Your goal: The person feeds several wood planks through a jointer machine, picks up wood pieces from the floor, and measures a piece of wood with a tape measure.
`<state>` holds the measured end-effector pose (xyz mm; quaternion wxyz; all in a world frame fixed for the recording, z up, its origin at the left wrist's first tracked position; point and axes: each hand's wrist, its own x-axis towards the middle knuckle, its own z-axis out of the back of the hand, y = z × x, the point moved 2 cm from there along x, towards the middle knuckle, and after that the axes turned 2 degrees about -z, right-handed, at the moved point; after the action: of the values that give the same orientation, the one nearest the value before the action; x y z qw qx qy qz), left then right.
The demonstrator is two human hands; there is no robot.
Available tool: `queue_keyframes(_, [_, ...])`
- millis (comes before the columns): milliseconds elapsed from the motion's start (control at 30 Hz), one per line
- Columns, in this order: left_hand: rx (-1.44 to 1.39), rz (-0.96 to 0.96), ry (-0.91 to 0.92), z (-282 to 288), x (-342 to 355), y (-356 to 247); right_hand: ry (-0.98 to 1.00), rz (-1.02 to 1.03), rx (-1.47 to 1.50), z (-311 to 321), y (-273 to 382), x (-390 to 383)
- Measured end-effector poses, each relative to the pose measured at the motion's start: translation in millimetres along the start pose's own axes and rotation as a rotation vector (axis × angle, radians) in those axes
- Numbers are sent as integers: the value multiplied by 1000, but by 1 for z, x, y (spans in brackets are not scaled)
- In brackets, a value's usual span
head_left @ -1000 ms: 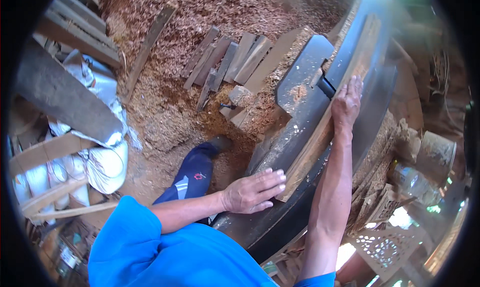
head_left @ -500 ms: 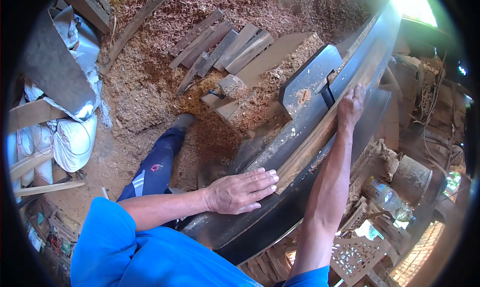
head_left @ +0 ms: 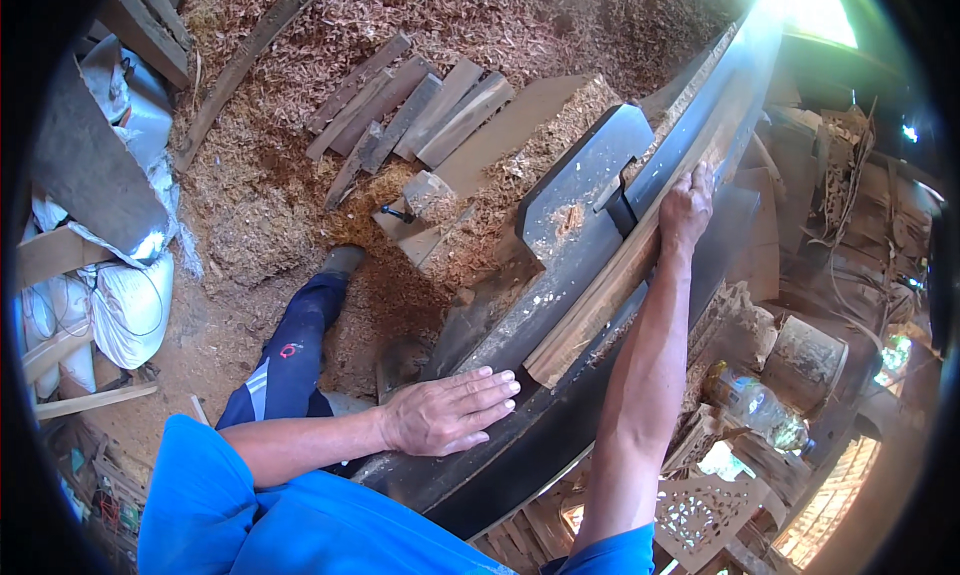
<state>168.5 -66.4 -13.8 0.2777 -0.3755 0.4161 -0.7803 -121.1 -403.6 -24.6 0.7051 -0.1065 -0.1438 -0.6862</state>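
Note:
A long, narrow wooden board (head_left: 600, 310) lies along the dark metal bed of a jointer (head_left: 480, 343), against its raised fence side. My right hand (head_left: 686, 210) grips the board toward its far end, fingers curled over it; the underside of the grip is hidden. My left hand (head_left: 448, 412) is stretched flat, fingers together, over the near part of the bed. Its fingertips are just short of the board's near end, with a small gap. Whether the palm touches the metal cannot be seen.
Wood shavings cover the floor around several short wood offcuts (head_left: 410, 110). White sacks (head_left: 133, 310) stand at the left. To the right of the machine are a dusty bucket (head_left: 806, 363), a plastic bottle (head_left: 755, 405) and a cut-out patterned panel (head_left: 708, 515).
The board has slid slightly away along the bed with my right hand. My left hand has come off its near end, a little back toward me. The whole view has shifted somewhat.

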Motion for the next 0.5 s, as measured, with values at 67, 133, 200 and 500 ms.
queue_keyframes(67, [3,-10,7,-1,1,1,-1,19,-11,3,-1,6])
queue_keyframes(133, [-36,-10,25,-2,1,3,-12,-33,15,3,-4,10])
queue_keyframes(200, [-41,-14,27,-2,2,3,-15,-28,-1,2,-9,16])
queue_keyframes(500, [-45,4,1,-2,2,6,-4,14,-71,-7,-16,46])
